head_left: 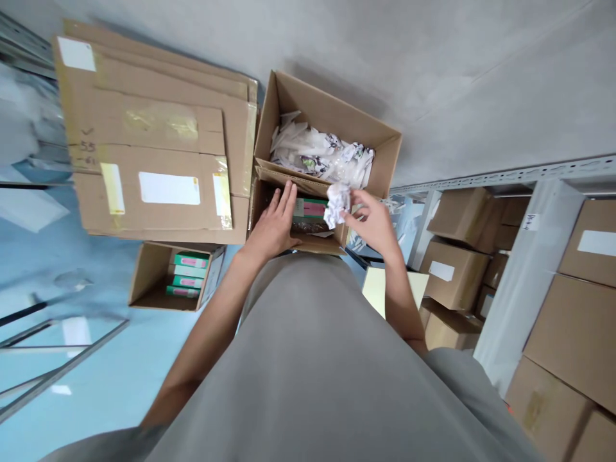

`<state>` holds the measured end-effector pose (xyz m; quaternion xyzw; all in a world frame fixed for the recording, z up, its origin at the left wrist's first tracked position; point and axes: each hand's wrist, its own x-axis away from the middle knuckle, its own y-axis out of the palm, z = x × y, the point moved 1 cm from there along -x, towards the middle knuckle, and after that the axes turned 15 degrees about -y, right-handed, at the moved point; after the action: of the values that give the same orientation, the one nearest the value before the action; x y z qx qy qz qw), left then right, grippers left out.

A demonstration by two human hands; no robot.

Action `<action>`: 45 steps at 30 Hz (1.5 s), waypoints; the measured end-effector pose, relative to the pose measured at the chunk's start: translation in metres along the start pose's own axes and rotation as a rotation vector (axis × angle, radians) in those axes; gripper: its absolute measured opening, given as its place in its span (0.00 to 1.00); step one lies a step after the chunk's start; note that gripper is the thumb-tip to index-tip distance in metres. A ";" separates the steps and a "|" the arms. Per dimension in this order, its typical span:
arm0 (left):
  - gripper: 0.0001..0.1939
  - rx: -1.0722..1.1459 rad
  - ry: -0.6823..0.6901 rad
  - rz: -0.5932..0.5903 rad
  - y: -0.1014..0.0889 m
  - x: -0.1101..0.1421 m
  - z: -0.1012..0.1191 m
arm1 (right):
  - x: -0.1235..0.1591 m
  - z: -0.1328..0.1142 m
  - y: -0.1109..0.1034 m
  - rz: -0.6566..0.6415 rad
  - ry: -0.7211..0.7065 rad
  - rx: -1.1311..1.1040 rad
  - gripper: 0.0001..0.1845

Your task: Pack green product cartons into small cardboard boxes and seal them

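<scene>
Pinched in my right hand [369,221] is a crumpled ball of white printed paper [337,204], held over the right side of an open cardboard box [320,244] in front of me. My left hand [273,224] rests over the left part of this box with its fingers extended and nothing in them. Inside lie a green and pink carton [310,208] and some dark crinkled wrapping [309,227]; my left hand hides part of the interior. Right behind stands a larger open box [332,102] holding white plastic and crumpled printed paper [320,154].
Flattened cardboard boxes [158,128] are stacked at the left. Below them, a small open box [151,276] on the blue floor [110,372] holds several green and pink cartons [190,262]. Metal shelving [514,276] with closed boxes [455,273] stands at the right. Metal bars [62,369] lie lower left.
</scene>
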<state>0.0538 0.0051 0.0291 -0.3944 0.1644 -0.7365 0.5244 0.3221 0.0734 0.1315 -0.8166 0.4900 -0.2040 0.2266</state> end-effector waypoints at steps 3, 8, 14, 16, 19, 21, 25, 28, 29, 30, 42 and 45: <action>0.83 0.053 0.041 0.035 0.000 -0.001 -0.006 | 0.006 -0.002 0.032 -0.086 0.084 0.080 0.27; 0.83 0.058 0.031 0.038 -0.012 0.006 -0.006 | -0.006 -0.015 0.060 -0.154 0.086 0.342 0.29; 0.76 -0.025 -0.051 0.082 -0.032 0.025 0.000 | 0.018 -0.013 0.068 0.061 0.085 0.542 0.29; 0.73 -0.075 -0.094 0.113 -0.038 0.034 -0.001 | 0.037 -0.003 0.072 0.148 0.179 0.583 0.30; 0.67 -0.119 -0.168 0.171 -0.042 0.046 -0.010 | 0.064 0.011 0.081 0.194 0.306 0.582 0.30; 0.58 -0.103 -0.197 0.191 -0.041 0.050 -0.020 | 0.077 0.017 0.089 0.197 0.357 0.556 0.24; 0.44 -0.061 -0.237 0.168 -0.037 0.049 -0.042 | 0.088 0.021 0.101 0.188 0.412 0.512 0.08; 0.43 -0.118 -0.228 0.176 -0.037 0.045 -0.044 | 0.097 0.021 0.104 0.209 0.434 0.499 0.09; 0.43 -0.143 -0.214 0.182 -0.036 0.043 -0.041 | 0.102 0.021 0.104 0.221 0.441 0.494 0.09; 0.43 -0.166 -0.195 0.184 -0.035 0.042 -0.036 | 0.110 0.022 0.103 0.236 0.452 0.488 0.09; 0.44 -0.341 0.363 -0.165 0.125 0.033 0.131 | 0.367 0.047 0.116 0.714 0.961 0.356 0.08; 0.44 -0.410 0.519 -0.269 0.193 0.059 0.190 | 0.443 0.051 0.125 0.871 1.083 0.318 0.08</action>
<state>0.3126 -0.0922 0.0476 -0.3094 0.3828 -0.8264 0.2734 0.4548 -0.3654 0.0680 -0.2878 0.7798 -0.5409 0.1288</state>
